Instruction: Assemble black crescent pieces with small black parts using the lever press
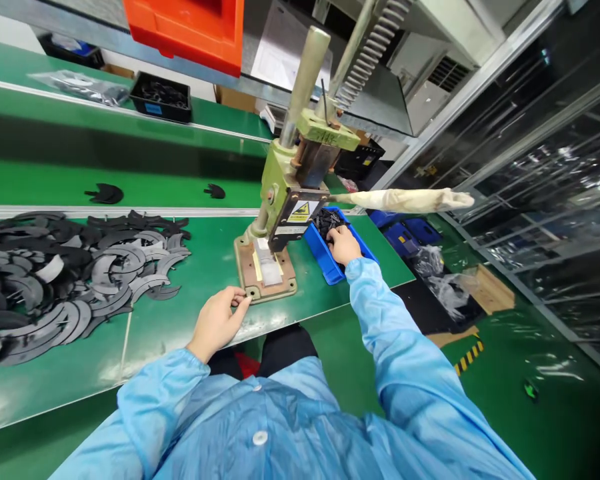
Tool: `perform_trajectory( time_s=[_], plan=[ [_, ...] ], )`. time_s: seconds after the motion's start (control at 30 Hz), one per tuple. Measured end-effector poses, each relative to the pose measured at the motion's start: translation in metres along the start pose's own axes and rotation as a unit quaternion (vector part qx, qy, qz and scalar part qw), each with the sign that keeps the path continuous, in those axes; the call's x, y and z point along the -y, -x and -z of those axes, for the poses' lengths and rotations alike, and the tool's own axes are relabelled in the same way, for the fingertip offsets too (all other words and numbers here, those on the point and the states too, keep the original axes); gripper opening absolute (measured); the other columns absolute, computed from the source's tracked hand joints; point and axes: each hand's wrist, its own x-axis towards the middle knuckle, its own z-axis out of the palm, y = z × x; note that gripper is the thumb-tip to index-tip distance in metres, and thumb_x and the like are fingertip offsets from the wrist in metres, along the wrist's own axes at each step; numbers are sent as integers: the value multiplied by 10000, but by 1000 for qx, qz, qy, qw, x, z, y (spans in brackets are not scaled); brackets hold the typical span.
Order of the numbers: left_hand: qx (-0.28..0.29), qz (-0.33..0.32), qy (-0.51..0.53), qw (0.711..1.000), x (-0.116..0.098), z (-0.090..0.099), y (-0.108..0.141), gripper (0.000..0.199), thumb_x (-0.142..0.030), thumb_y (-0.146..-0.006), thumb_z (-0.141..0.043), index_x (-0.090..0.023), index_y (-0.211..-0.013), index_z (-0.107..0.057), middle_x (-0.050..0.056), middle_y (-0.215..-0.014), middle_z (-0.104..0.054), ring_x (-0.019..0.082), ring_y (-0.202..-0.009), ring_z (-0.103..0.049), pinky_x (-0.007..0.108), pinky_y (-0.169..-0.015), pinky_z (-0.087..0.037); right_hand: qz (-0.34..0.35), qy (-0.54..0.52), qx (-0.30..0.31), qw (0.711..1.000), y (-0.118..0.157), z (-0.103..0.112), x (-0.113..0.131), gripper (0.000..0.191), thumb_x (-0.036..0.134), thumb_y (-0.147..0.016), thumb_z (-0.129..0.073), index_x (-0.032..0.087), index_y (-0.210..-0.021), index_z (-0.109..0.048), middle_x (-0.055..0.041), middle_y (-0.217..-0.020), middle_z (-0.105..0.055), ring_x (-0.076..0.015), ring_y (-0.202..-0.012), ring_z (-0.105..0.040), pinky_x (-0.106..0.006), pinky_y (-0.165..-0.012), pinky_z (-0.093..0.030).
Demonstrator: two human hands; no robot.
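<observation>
A green hand press (pixel 277 177) stands on the green table, with a light pad (pixel 269 265) on its base plate. My left hand (pixel 221 322) rests at the near left corner of that base, its thumb and fingertips close together; whether anything small is between them cannot be made out. To the right of the press is a blue bin (pixel 325 259) of small black parts (pixel 326 221). My right hand (pixel 344 244) reaches into the bin with curled fingers, the fingertips among the parts, so what they hold is hidden.
Many curved black parts (pixel 115 267) lie piled on the left. The press's wrapped handle (pixel 410 200) sticks out rightward above the blue bin. Behind are a black box (pixel 161 99) and an overhead orange bin (pixel 185 33).
</observation>
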Motion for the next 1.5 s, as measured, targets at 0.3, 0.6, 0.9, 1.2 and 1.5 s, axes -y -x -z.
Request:
perform_trajectory(
  time_s=[0.3,0.6,0.9,1.2,1.5],
  plan=[
    [-4,12,38,999,-3,6,2,269,-507,-1048,-611,-255,-1096,-693,38,-972,-789,243,-888,-741,375,-796,-551,-69,-150,-81,983,19,12,-1,444,487,-1011,-684,191,-1342,-663,-101,-1386,-695,-227,-1243,-694,-485,-1081,-625],
    [-64,14,125,990,-10,4,17,299,-495,-1049,-638,-223,-1164,-689,55,-1008,-761,219,-922,-724,375,-860,-589,-29,-477,-81,875,119,9,76,426,648,-998,-574,244,-1122,-621,-25,-923,-719,-143,-748,-631,-320,-725,-579],
    [6,-83,179,980,-69,-1,61,271,-390,-1050,-713,-244,-1277,-714,64,-1057,-751,177,-906,-723,347,-860,-615,0,-675,137,725,213,-18,174,456,690,-967,-644,237,-986,-697,19,-706,-705,-97,-570,-592,-261,-580,-527],
    [-18,-97,129,987,-77,-5,72,193,-334,-1049,-716,-248,-1218,-750,79,-1064,-772,191,-910,-729,355,-827,-627,24,-693,175,699,219,-24,172,484,708,-966,-631,228,-984,-695,26,-699,-700,-82,-559,-573,-241,-565,-507],
    [-98,-104,17,990,-46,2,16,167,-357,-1043,-699,-215,-1057,-788,60,-993,-799,173,-844,-726,316,-794,-604,102,-659,25,745,184,-2,134,320,533,-987,-702,257,-1149,-711,0,-853,-738,-130,-741,-666,-299,-686,-586]
  ],
)
